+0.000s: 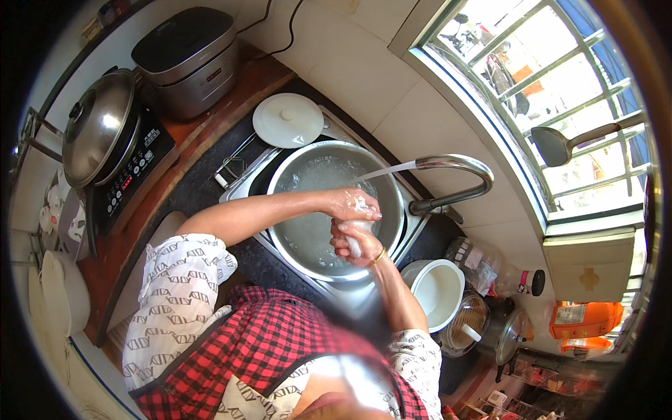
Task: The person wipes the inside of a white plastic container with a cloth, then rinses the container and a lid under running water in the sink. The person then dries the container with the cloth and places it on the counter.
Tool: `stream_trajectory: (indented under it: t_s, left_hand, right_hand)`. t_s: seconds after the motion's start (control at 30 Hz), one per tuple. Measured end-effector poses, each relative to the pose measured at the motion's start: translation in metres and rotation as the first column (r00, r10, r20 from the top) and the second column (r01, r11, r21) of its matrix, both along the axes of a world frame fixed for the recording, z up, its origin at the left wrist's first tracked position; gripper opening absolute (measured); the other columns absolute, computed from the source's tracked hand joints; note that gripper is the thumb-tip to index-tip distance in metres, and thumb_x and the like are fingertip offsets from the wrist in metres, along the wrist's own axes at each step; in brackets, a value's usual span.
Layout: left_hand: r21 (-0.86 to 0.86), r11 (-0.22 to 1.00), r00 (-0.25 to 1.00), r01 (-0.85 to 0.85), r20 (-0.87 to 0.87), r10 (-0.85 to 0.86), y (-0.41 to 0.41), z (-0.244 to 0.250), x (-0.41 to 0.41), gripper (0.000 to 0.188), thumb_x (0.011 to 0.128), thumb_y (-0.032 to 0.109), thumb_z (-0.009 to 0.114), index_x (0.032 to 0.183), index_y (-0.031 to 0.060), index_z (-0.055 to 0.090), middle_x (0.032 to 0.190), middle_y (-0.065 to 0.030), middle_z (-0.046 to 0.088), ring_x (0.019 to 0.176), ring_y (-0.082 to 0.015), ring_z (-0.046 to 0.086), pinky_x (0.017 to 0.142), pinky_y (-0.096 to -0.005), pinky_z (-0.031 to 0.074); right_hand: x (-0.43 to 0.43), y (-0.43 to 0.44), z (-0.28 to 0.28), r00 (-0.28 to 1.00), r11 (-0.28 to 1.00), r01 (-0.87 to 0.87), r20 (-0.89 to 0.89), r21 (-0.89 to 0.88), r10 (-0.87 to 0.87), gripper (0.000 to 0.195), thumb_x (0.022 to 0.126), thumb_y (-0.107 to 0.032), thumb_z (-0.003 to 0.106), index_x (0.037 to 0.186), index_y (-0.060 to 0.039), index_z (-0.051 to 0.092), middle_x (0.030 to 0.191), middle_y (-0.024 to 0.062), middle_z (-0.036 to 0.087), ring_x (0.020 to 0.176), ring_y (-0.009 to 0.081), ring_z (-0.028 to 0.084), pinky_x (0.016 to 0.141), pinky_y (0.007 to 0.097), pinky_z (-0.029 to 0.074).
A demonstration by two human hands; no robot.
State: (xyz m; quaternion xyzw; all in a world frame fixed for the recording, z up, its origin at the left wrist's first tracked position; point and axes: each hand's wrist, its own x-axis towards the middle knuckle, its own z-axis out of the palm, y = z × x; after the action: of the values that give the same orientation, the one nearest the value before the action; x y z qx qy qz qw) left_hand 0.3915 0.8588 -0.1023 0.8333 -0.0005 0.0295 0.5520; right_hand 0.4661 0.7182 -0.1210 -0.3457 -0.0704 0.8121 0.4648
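A bunched white cloth (355, 245) is squeezed between my hands above a large metal basin (279, 236). My left hand (355, 203), wet and shiny, is closed around its upper end. My right hand (362, 244), with a yellow bangle at the wrist, grips the lower end, and part of the cloth shows between its fingers. Water in the basin (310, 231) carries bubbles and ripples. From the curved metal faucet (457, 160), a stream runs into the basin just beyond my left hand. The basin sits in a steel sink (336, 294).
A white lid (289, 121) lies behind the basin. To the right stand a white pot (436, 294), clear jars (472, 260) and a lidded container (464, 320). At left are a covered wok (100, 126) on an induction cooker (131, 173) and a rice cooker (186, 63).
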Motion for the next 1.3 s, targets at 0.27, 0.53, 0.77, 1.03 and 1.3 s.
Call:
stream_trajectory:
  t_s: [0.27, 0.53, 0.77, 1.03, 1.3]
  left_hand:
    - [0.508, 0.861, 0.924, 0.015, -0.337, 0.182, -0.029, -0.048, 0.008, 0.03, 0.084, 0.031, 0.046, 0.09, 0.0084, 0.065, 0.087, -0.0198, 0.064, 0.081, -0.0381, 0.061, 0.071, -0.0466, 0.048]
    - [0.361, 0.931, 0.773, -0.042, -0.579, 0.259, -0.059, -0.118, -0.002, 0.033, 0.078, 0.03, 0.051, 0.084, 0.0015, 0.067, 0.089, -0.022, 0.064, 0.08, -0.0362, 0.063, 0.071, -0.044, 0.049]
    - [-0.299, 0.819, 0.755, -0.49, -0.616, 0.226, -0.041, -0.095, -0.048, 0.034, 0.083, 0.029, 0.055, 0.105, 0.0034, 0.056, 0.092, -0.0141, 0.062, 0.077, -0.027, 0.063, 0.066, -0.0414, 0.051]
    - [-0.853, 0.241, 0.882, -0.463, -0.419, 0.215, -0.064, -0.085, -0.101, 0.049, 0.081, 0.012, 0.057, 0.126, 0.0047, 0.041, 0.112, -0.0078, 0.052, 0.101, -0.0194, 0.052, 0.089, -0.0347, 0.043]
    - [-0.781, 0.254, 0.793, -0.57, -0.442, 0.42, -0.097, -0.056, -0.146, 0.046, 0.08, 0.018, 0.063, 0.121, 0.008, 0.045, 0.109, -0.0069, 0.051, 0.102, -0.0182, 0.049, 0.086, -0.0326, 0.042]
  right_hand:
    - [-0.007, 0.001, -0.078, 0.851, 0.983, -0.029, 0.512, -0.18, 0.119, 0.015, 0.077, -0.014, 0.059, 0.069, -0.0136, 0.047, 0.054, -0.0058, 0.036, 0.043, 0.0071, 0.032, 0.038, 0.0227, 0.022]
    - [-0.038, -0.033, -0.134, 0.231, 0.999, -0.049, 0.973, -0.017, 0.028, 0.021, 0.067, -0.017, 0.068, 0.082, -0.0048, 0.059, 0.072, 0.0108, 0.062, 0.067, 0.0267, 0.061, 0.057, 0.0367, 0.046]
    - [-0.009, -0.043, -0.072, 0.032, 0.959, -0.256, 0.992, 0.123, -0.118, 0.074, 0.067, -0.037, 0.074, 0.121, 0.0016, 0.043, 0.098, 0.024, 0.061, 0.09, 0.0359, 0.061, 0.077, 0.0406, 0.048]
    - [0.207, -0.073, -0.056, -0.173, 0.604, 0.651, 0.865, 0.459, -0.471, 0.033, 0.078, -0.017, 0.058, 0.107, -0.0016, 0.054, 0.101, 0.0122, 0.057, 0.088, 0.0244, 0.055, 0.068, 0.0362, 0.047]
    - [0.209, -0.068, -0.067, -0.515, 0.756, 0.505, 0.848, 0.417, -0.125, 0.047, 0.084, -0.037, 0.056, 0.097, 0.0082, 0.062, 0.101, 0.0241, 0.06, 0.097, 0.0335, 0.055, 0.088, 0.0416, 0.041]
